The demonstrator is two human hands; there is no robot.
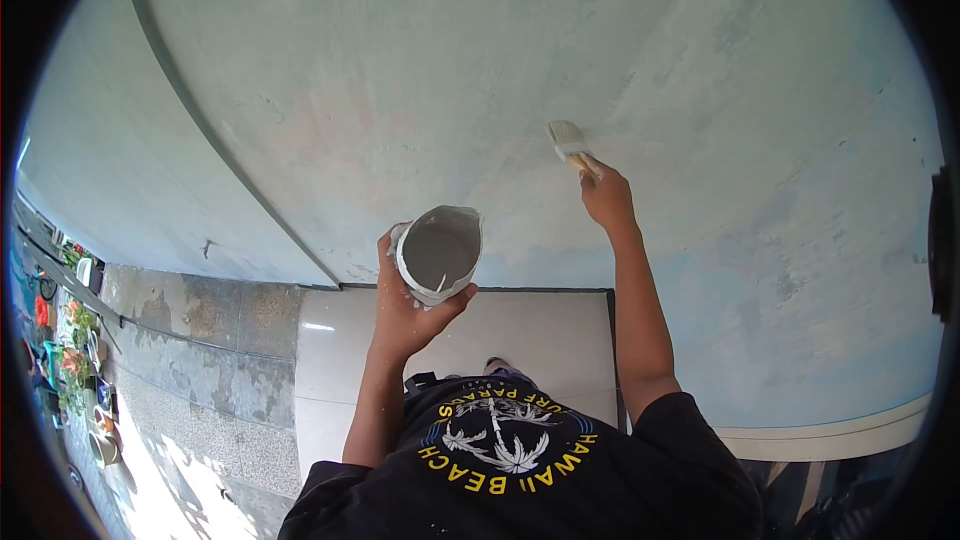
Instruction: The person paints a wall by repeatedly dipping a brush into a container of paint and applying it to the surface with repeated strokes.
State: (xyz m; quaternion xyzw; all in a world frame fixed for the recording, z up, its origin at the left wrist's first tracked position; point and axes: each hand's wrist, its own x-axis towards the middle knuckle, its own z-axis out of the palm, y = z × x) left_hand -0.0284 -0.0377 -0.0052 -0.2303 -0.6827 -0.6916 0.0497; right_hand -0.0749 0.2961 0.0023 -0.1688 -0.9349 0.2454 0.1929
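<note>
My left hand (412, 318) is wrapped round a white paint pot (408, 258) with a ragged rim, its open top facing me. Grey paint coats the inside, and drips mark the outside near my fingers. In my right hand (608, 194) is a paintbrush (566, 138), gripped by its wooden handle. Its pale, paint-covered bristles are up against the wall (480, 70), right of the pot. The wall's surface is patchy, grey-green with faint pink and bluish areas.
A dark vertical strip (185, 90) runs down the wall at the left. Below lie pale floor tiles (340, 340) and a rough concrete path (210, 370). Potted plants (75, 360) line the far left. A small tap (207, 248) juts from the wall.
</note>
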